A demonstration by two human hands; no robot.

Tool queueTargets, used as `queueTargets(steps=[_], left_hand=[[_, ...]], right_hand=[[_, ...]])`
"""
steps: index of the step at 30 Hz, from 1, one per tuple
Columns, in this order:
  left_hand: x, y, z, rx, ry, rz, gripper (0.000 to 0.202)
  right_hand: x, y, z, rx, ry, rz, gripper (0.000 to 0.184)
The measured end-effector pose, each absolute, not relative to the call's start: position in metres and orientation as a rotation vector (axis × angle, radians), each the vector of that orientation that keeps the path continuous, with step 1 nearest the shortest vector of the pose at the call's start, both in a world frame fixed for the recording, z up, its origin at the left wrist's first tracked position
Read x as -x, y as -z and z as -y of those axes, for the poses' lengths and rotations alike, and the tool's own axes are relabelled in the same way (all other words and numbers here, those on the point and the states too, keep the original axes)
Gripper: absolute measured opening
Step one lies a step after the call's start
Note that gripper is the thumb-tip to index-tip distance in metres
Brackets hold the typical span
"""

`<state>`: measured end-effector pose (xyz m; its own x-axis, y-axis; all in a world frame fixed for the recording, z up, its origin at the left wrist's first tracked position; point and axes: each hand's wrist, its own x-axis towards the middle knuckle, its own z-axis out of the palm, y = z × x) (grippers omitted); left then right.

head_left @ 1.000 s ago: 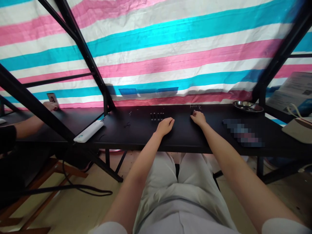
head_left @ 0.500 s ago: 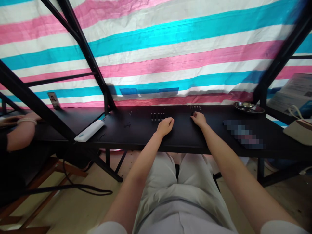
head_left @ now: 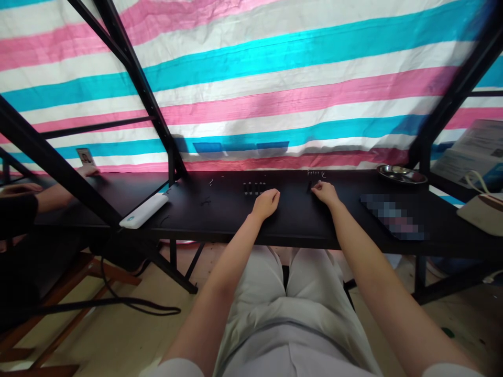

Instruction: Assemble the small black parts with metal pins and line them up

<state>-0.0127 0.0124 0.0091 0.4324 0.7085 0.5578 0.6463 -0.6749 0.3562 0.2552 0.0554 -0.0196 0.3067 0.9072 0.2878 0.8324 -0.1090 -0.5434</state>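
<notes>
Both my arms reach forward onto a black table (head_left: 220, 214). My left hand (head_left: 266, 203) rests on the tabletop with its fingers curled under; nothing shows in it. Just beyond it stands a short row of small dark parts (head_left: 254, 187). My right hand (head_left: 324, 192) lies further right, fingertips pinched at a tiny dark piece (head_left: 309, 186) on the table, too small to name. A second row of tiny parts (head_left: 315, 172) lies at the far edge behind it.
A white power bank (head_left: 143, 210) lies at the left by a black frame post (head_left: 170, 167). A steel dish (head_left: 401, 174) and a blurred flat object (head_left: 391, 215) sit at the right. Another person's arm (head_left: 47, 196) reaches onto the far left table. A striped tarp hangs behind.
My right hand has shifted slightly right and drawn its fingers together. My left hand has stayed put. The other person's arm at the left has moved about.
</notes>
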Motion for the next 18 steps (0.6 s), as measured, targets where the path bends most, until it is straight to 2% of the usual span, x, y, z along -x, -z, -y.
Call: queueTargets(steps=[18], left_hand=[[0.0132, -0.0106, -0.0122, -2.570, -1.061, -1.252, 0.027]], right_hand=[[-0.2561, 0.0150, -0.0484, 1.834, -0.220, 1.319, 0.029]])
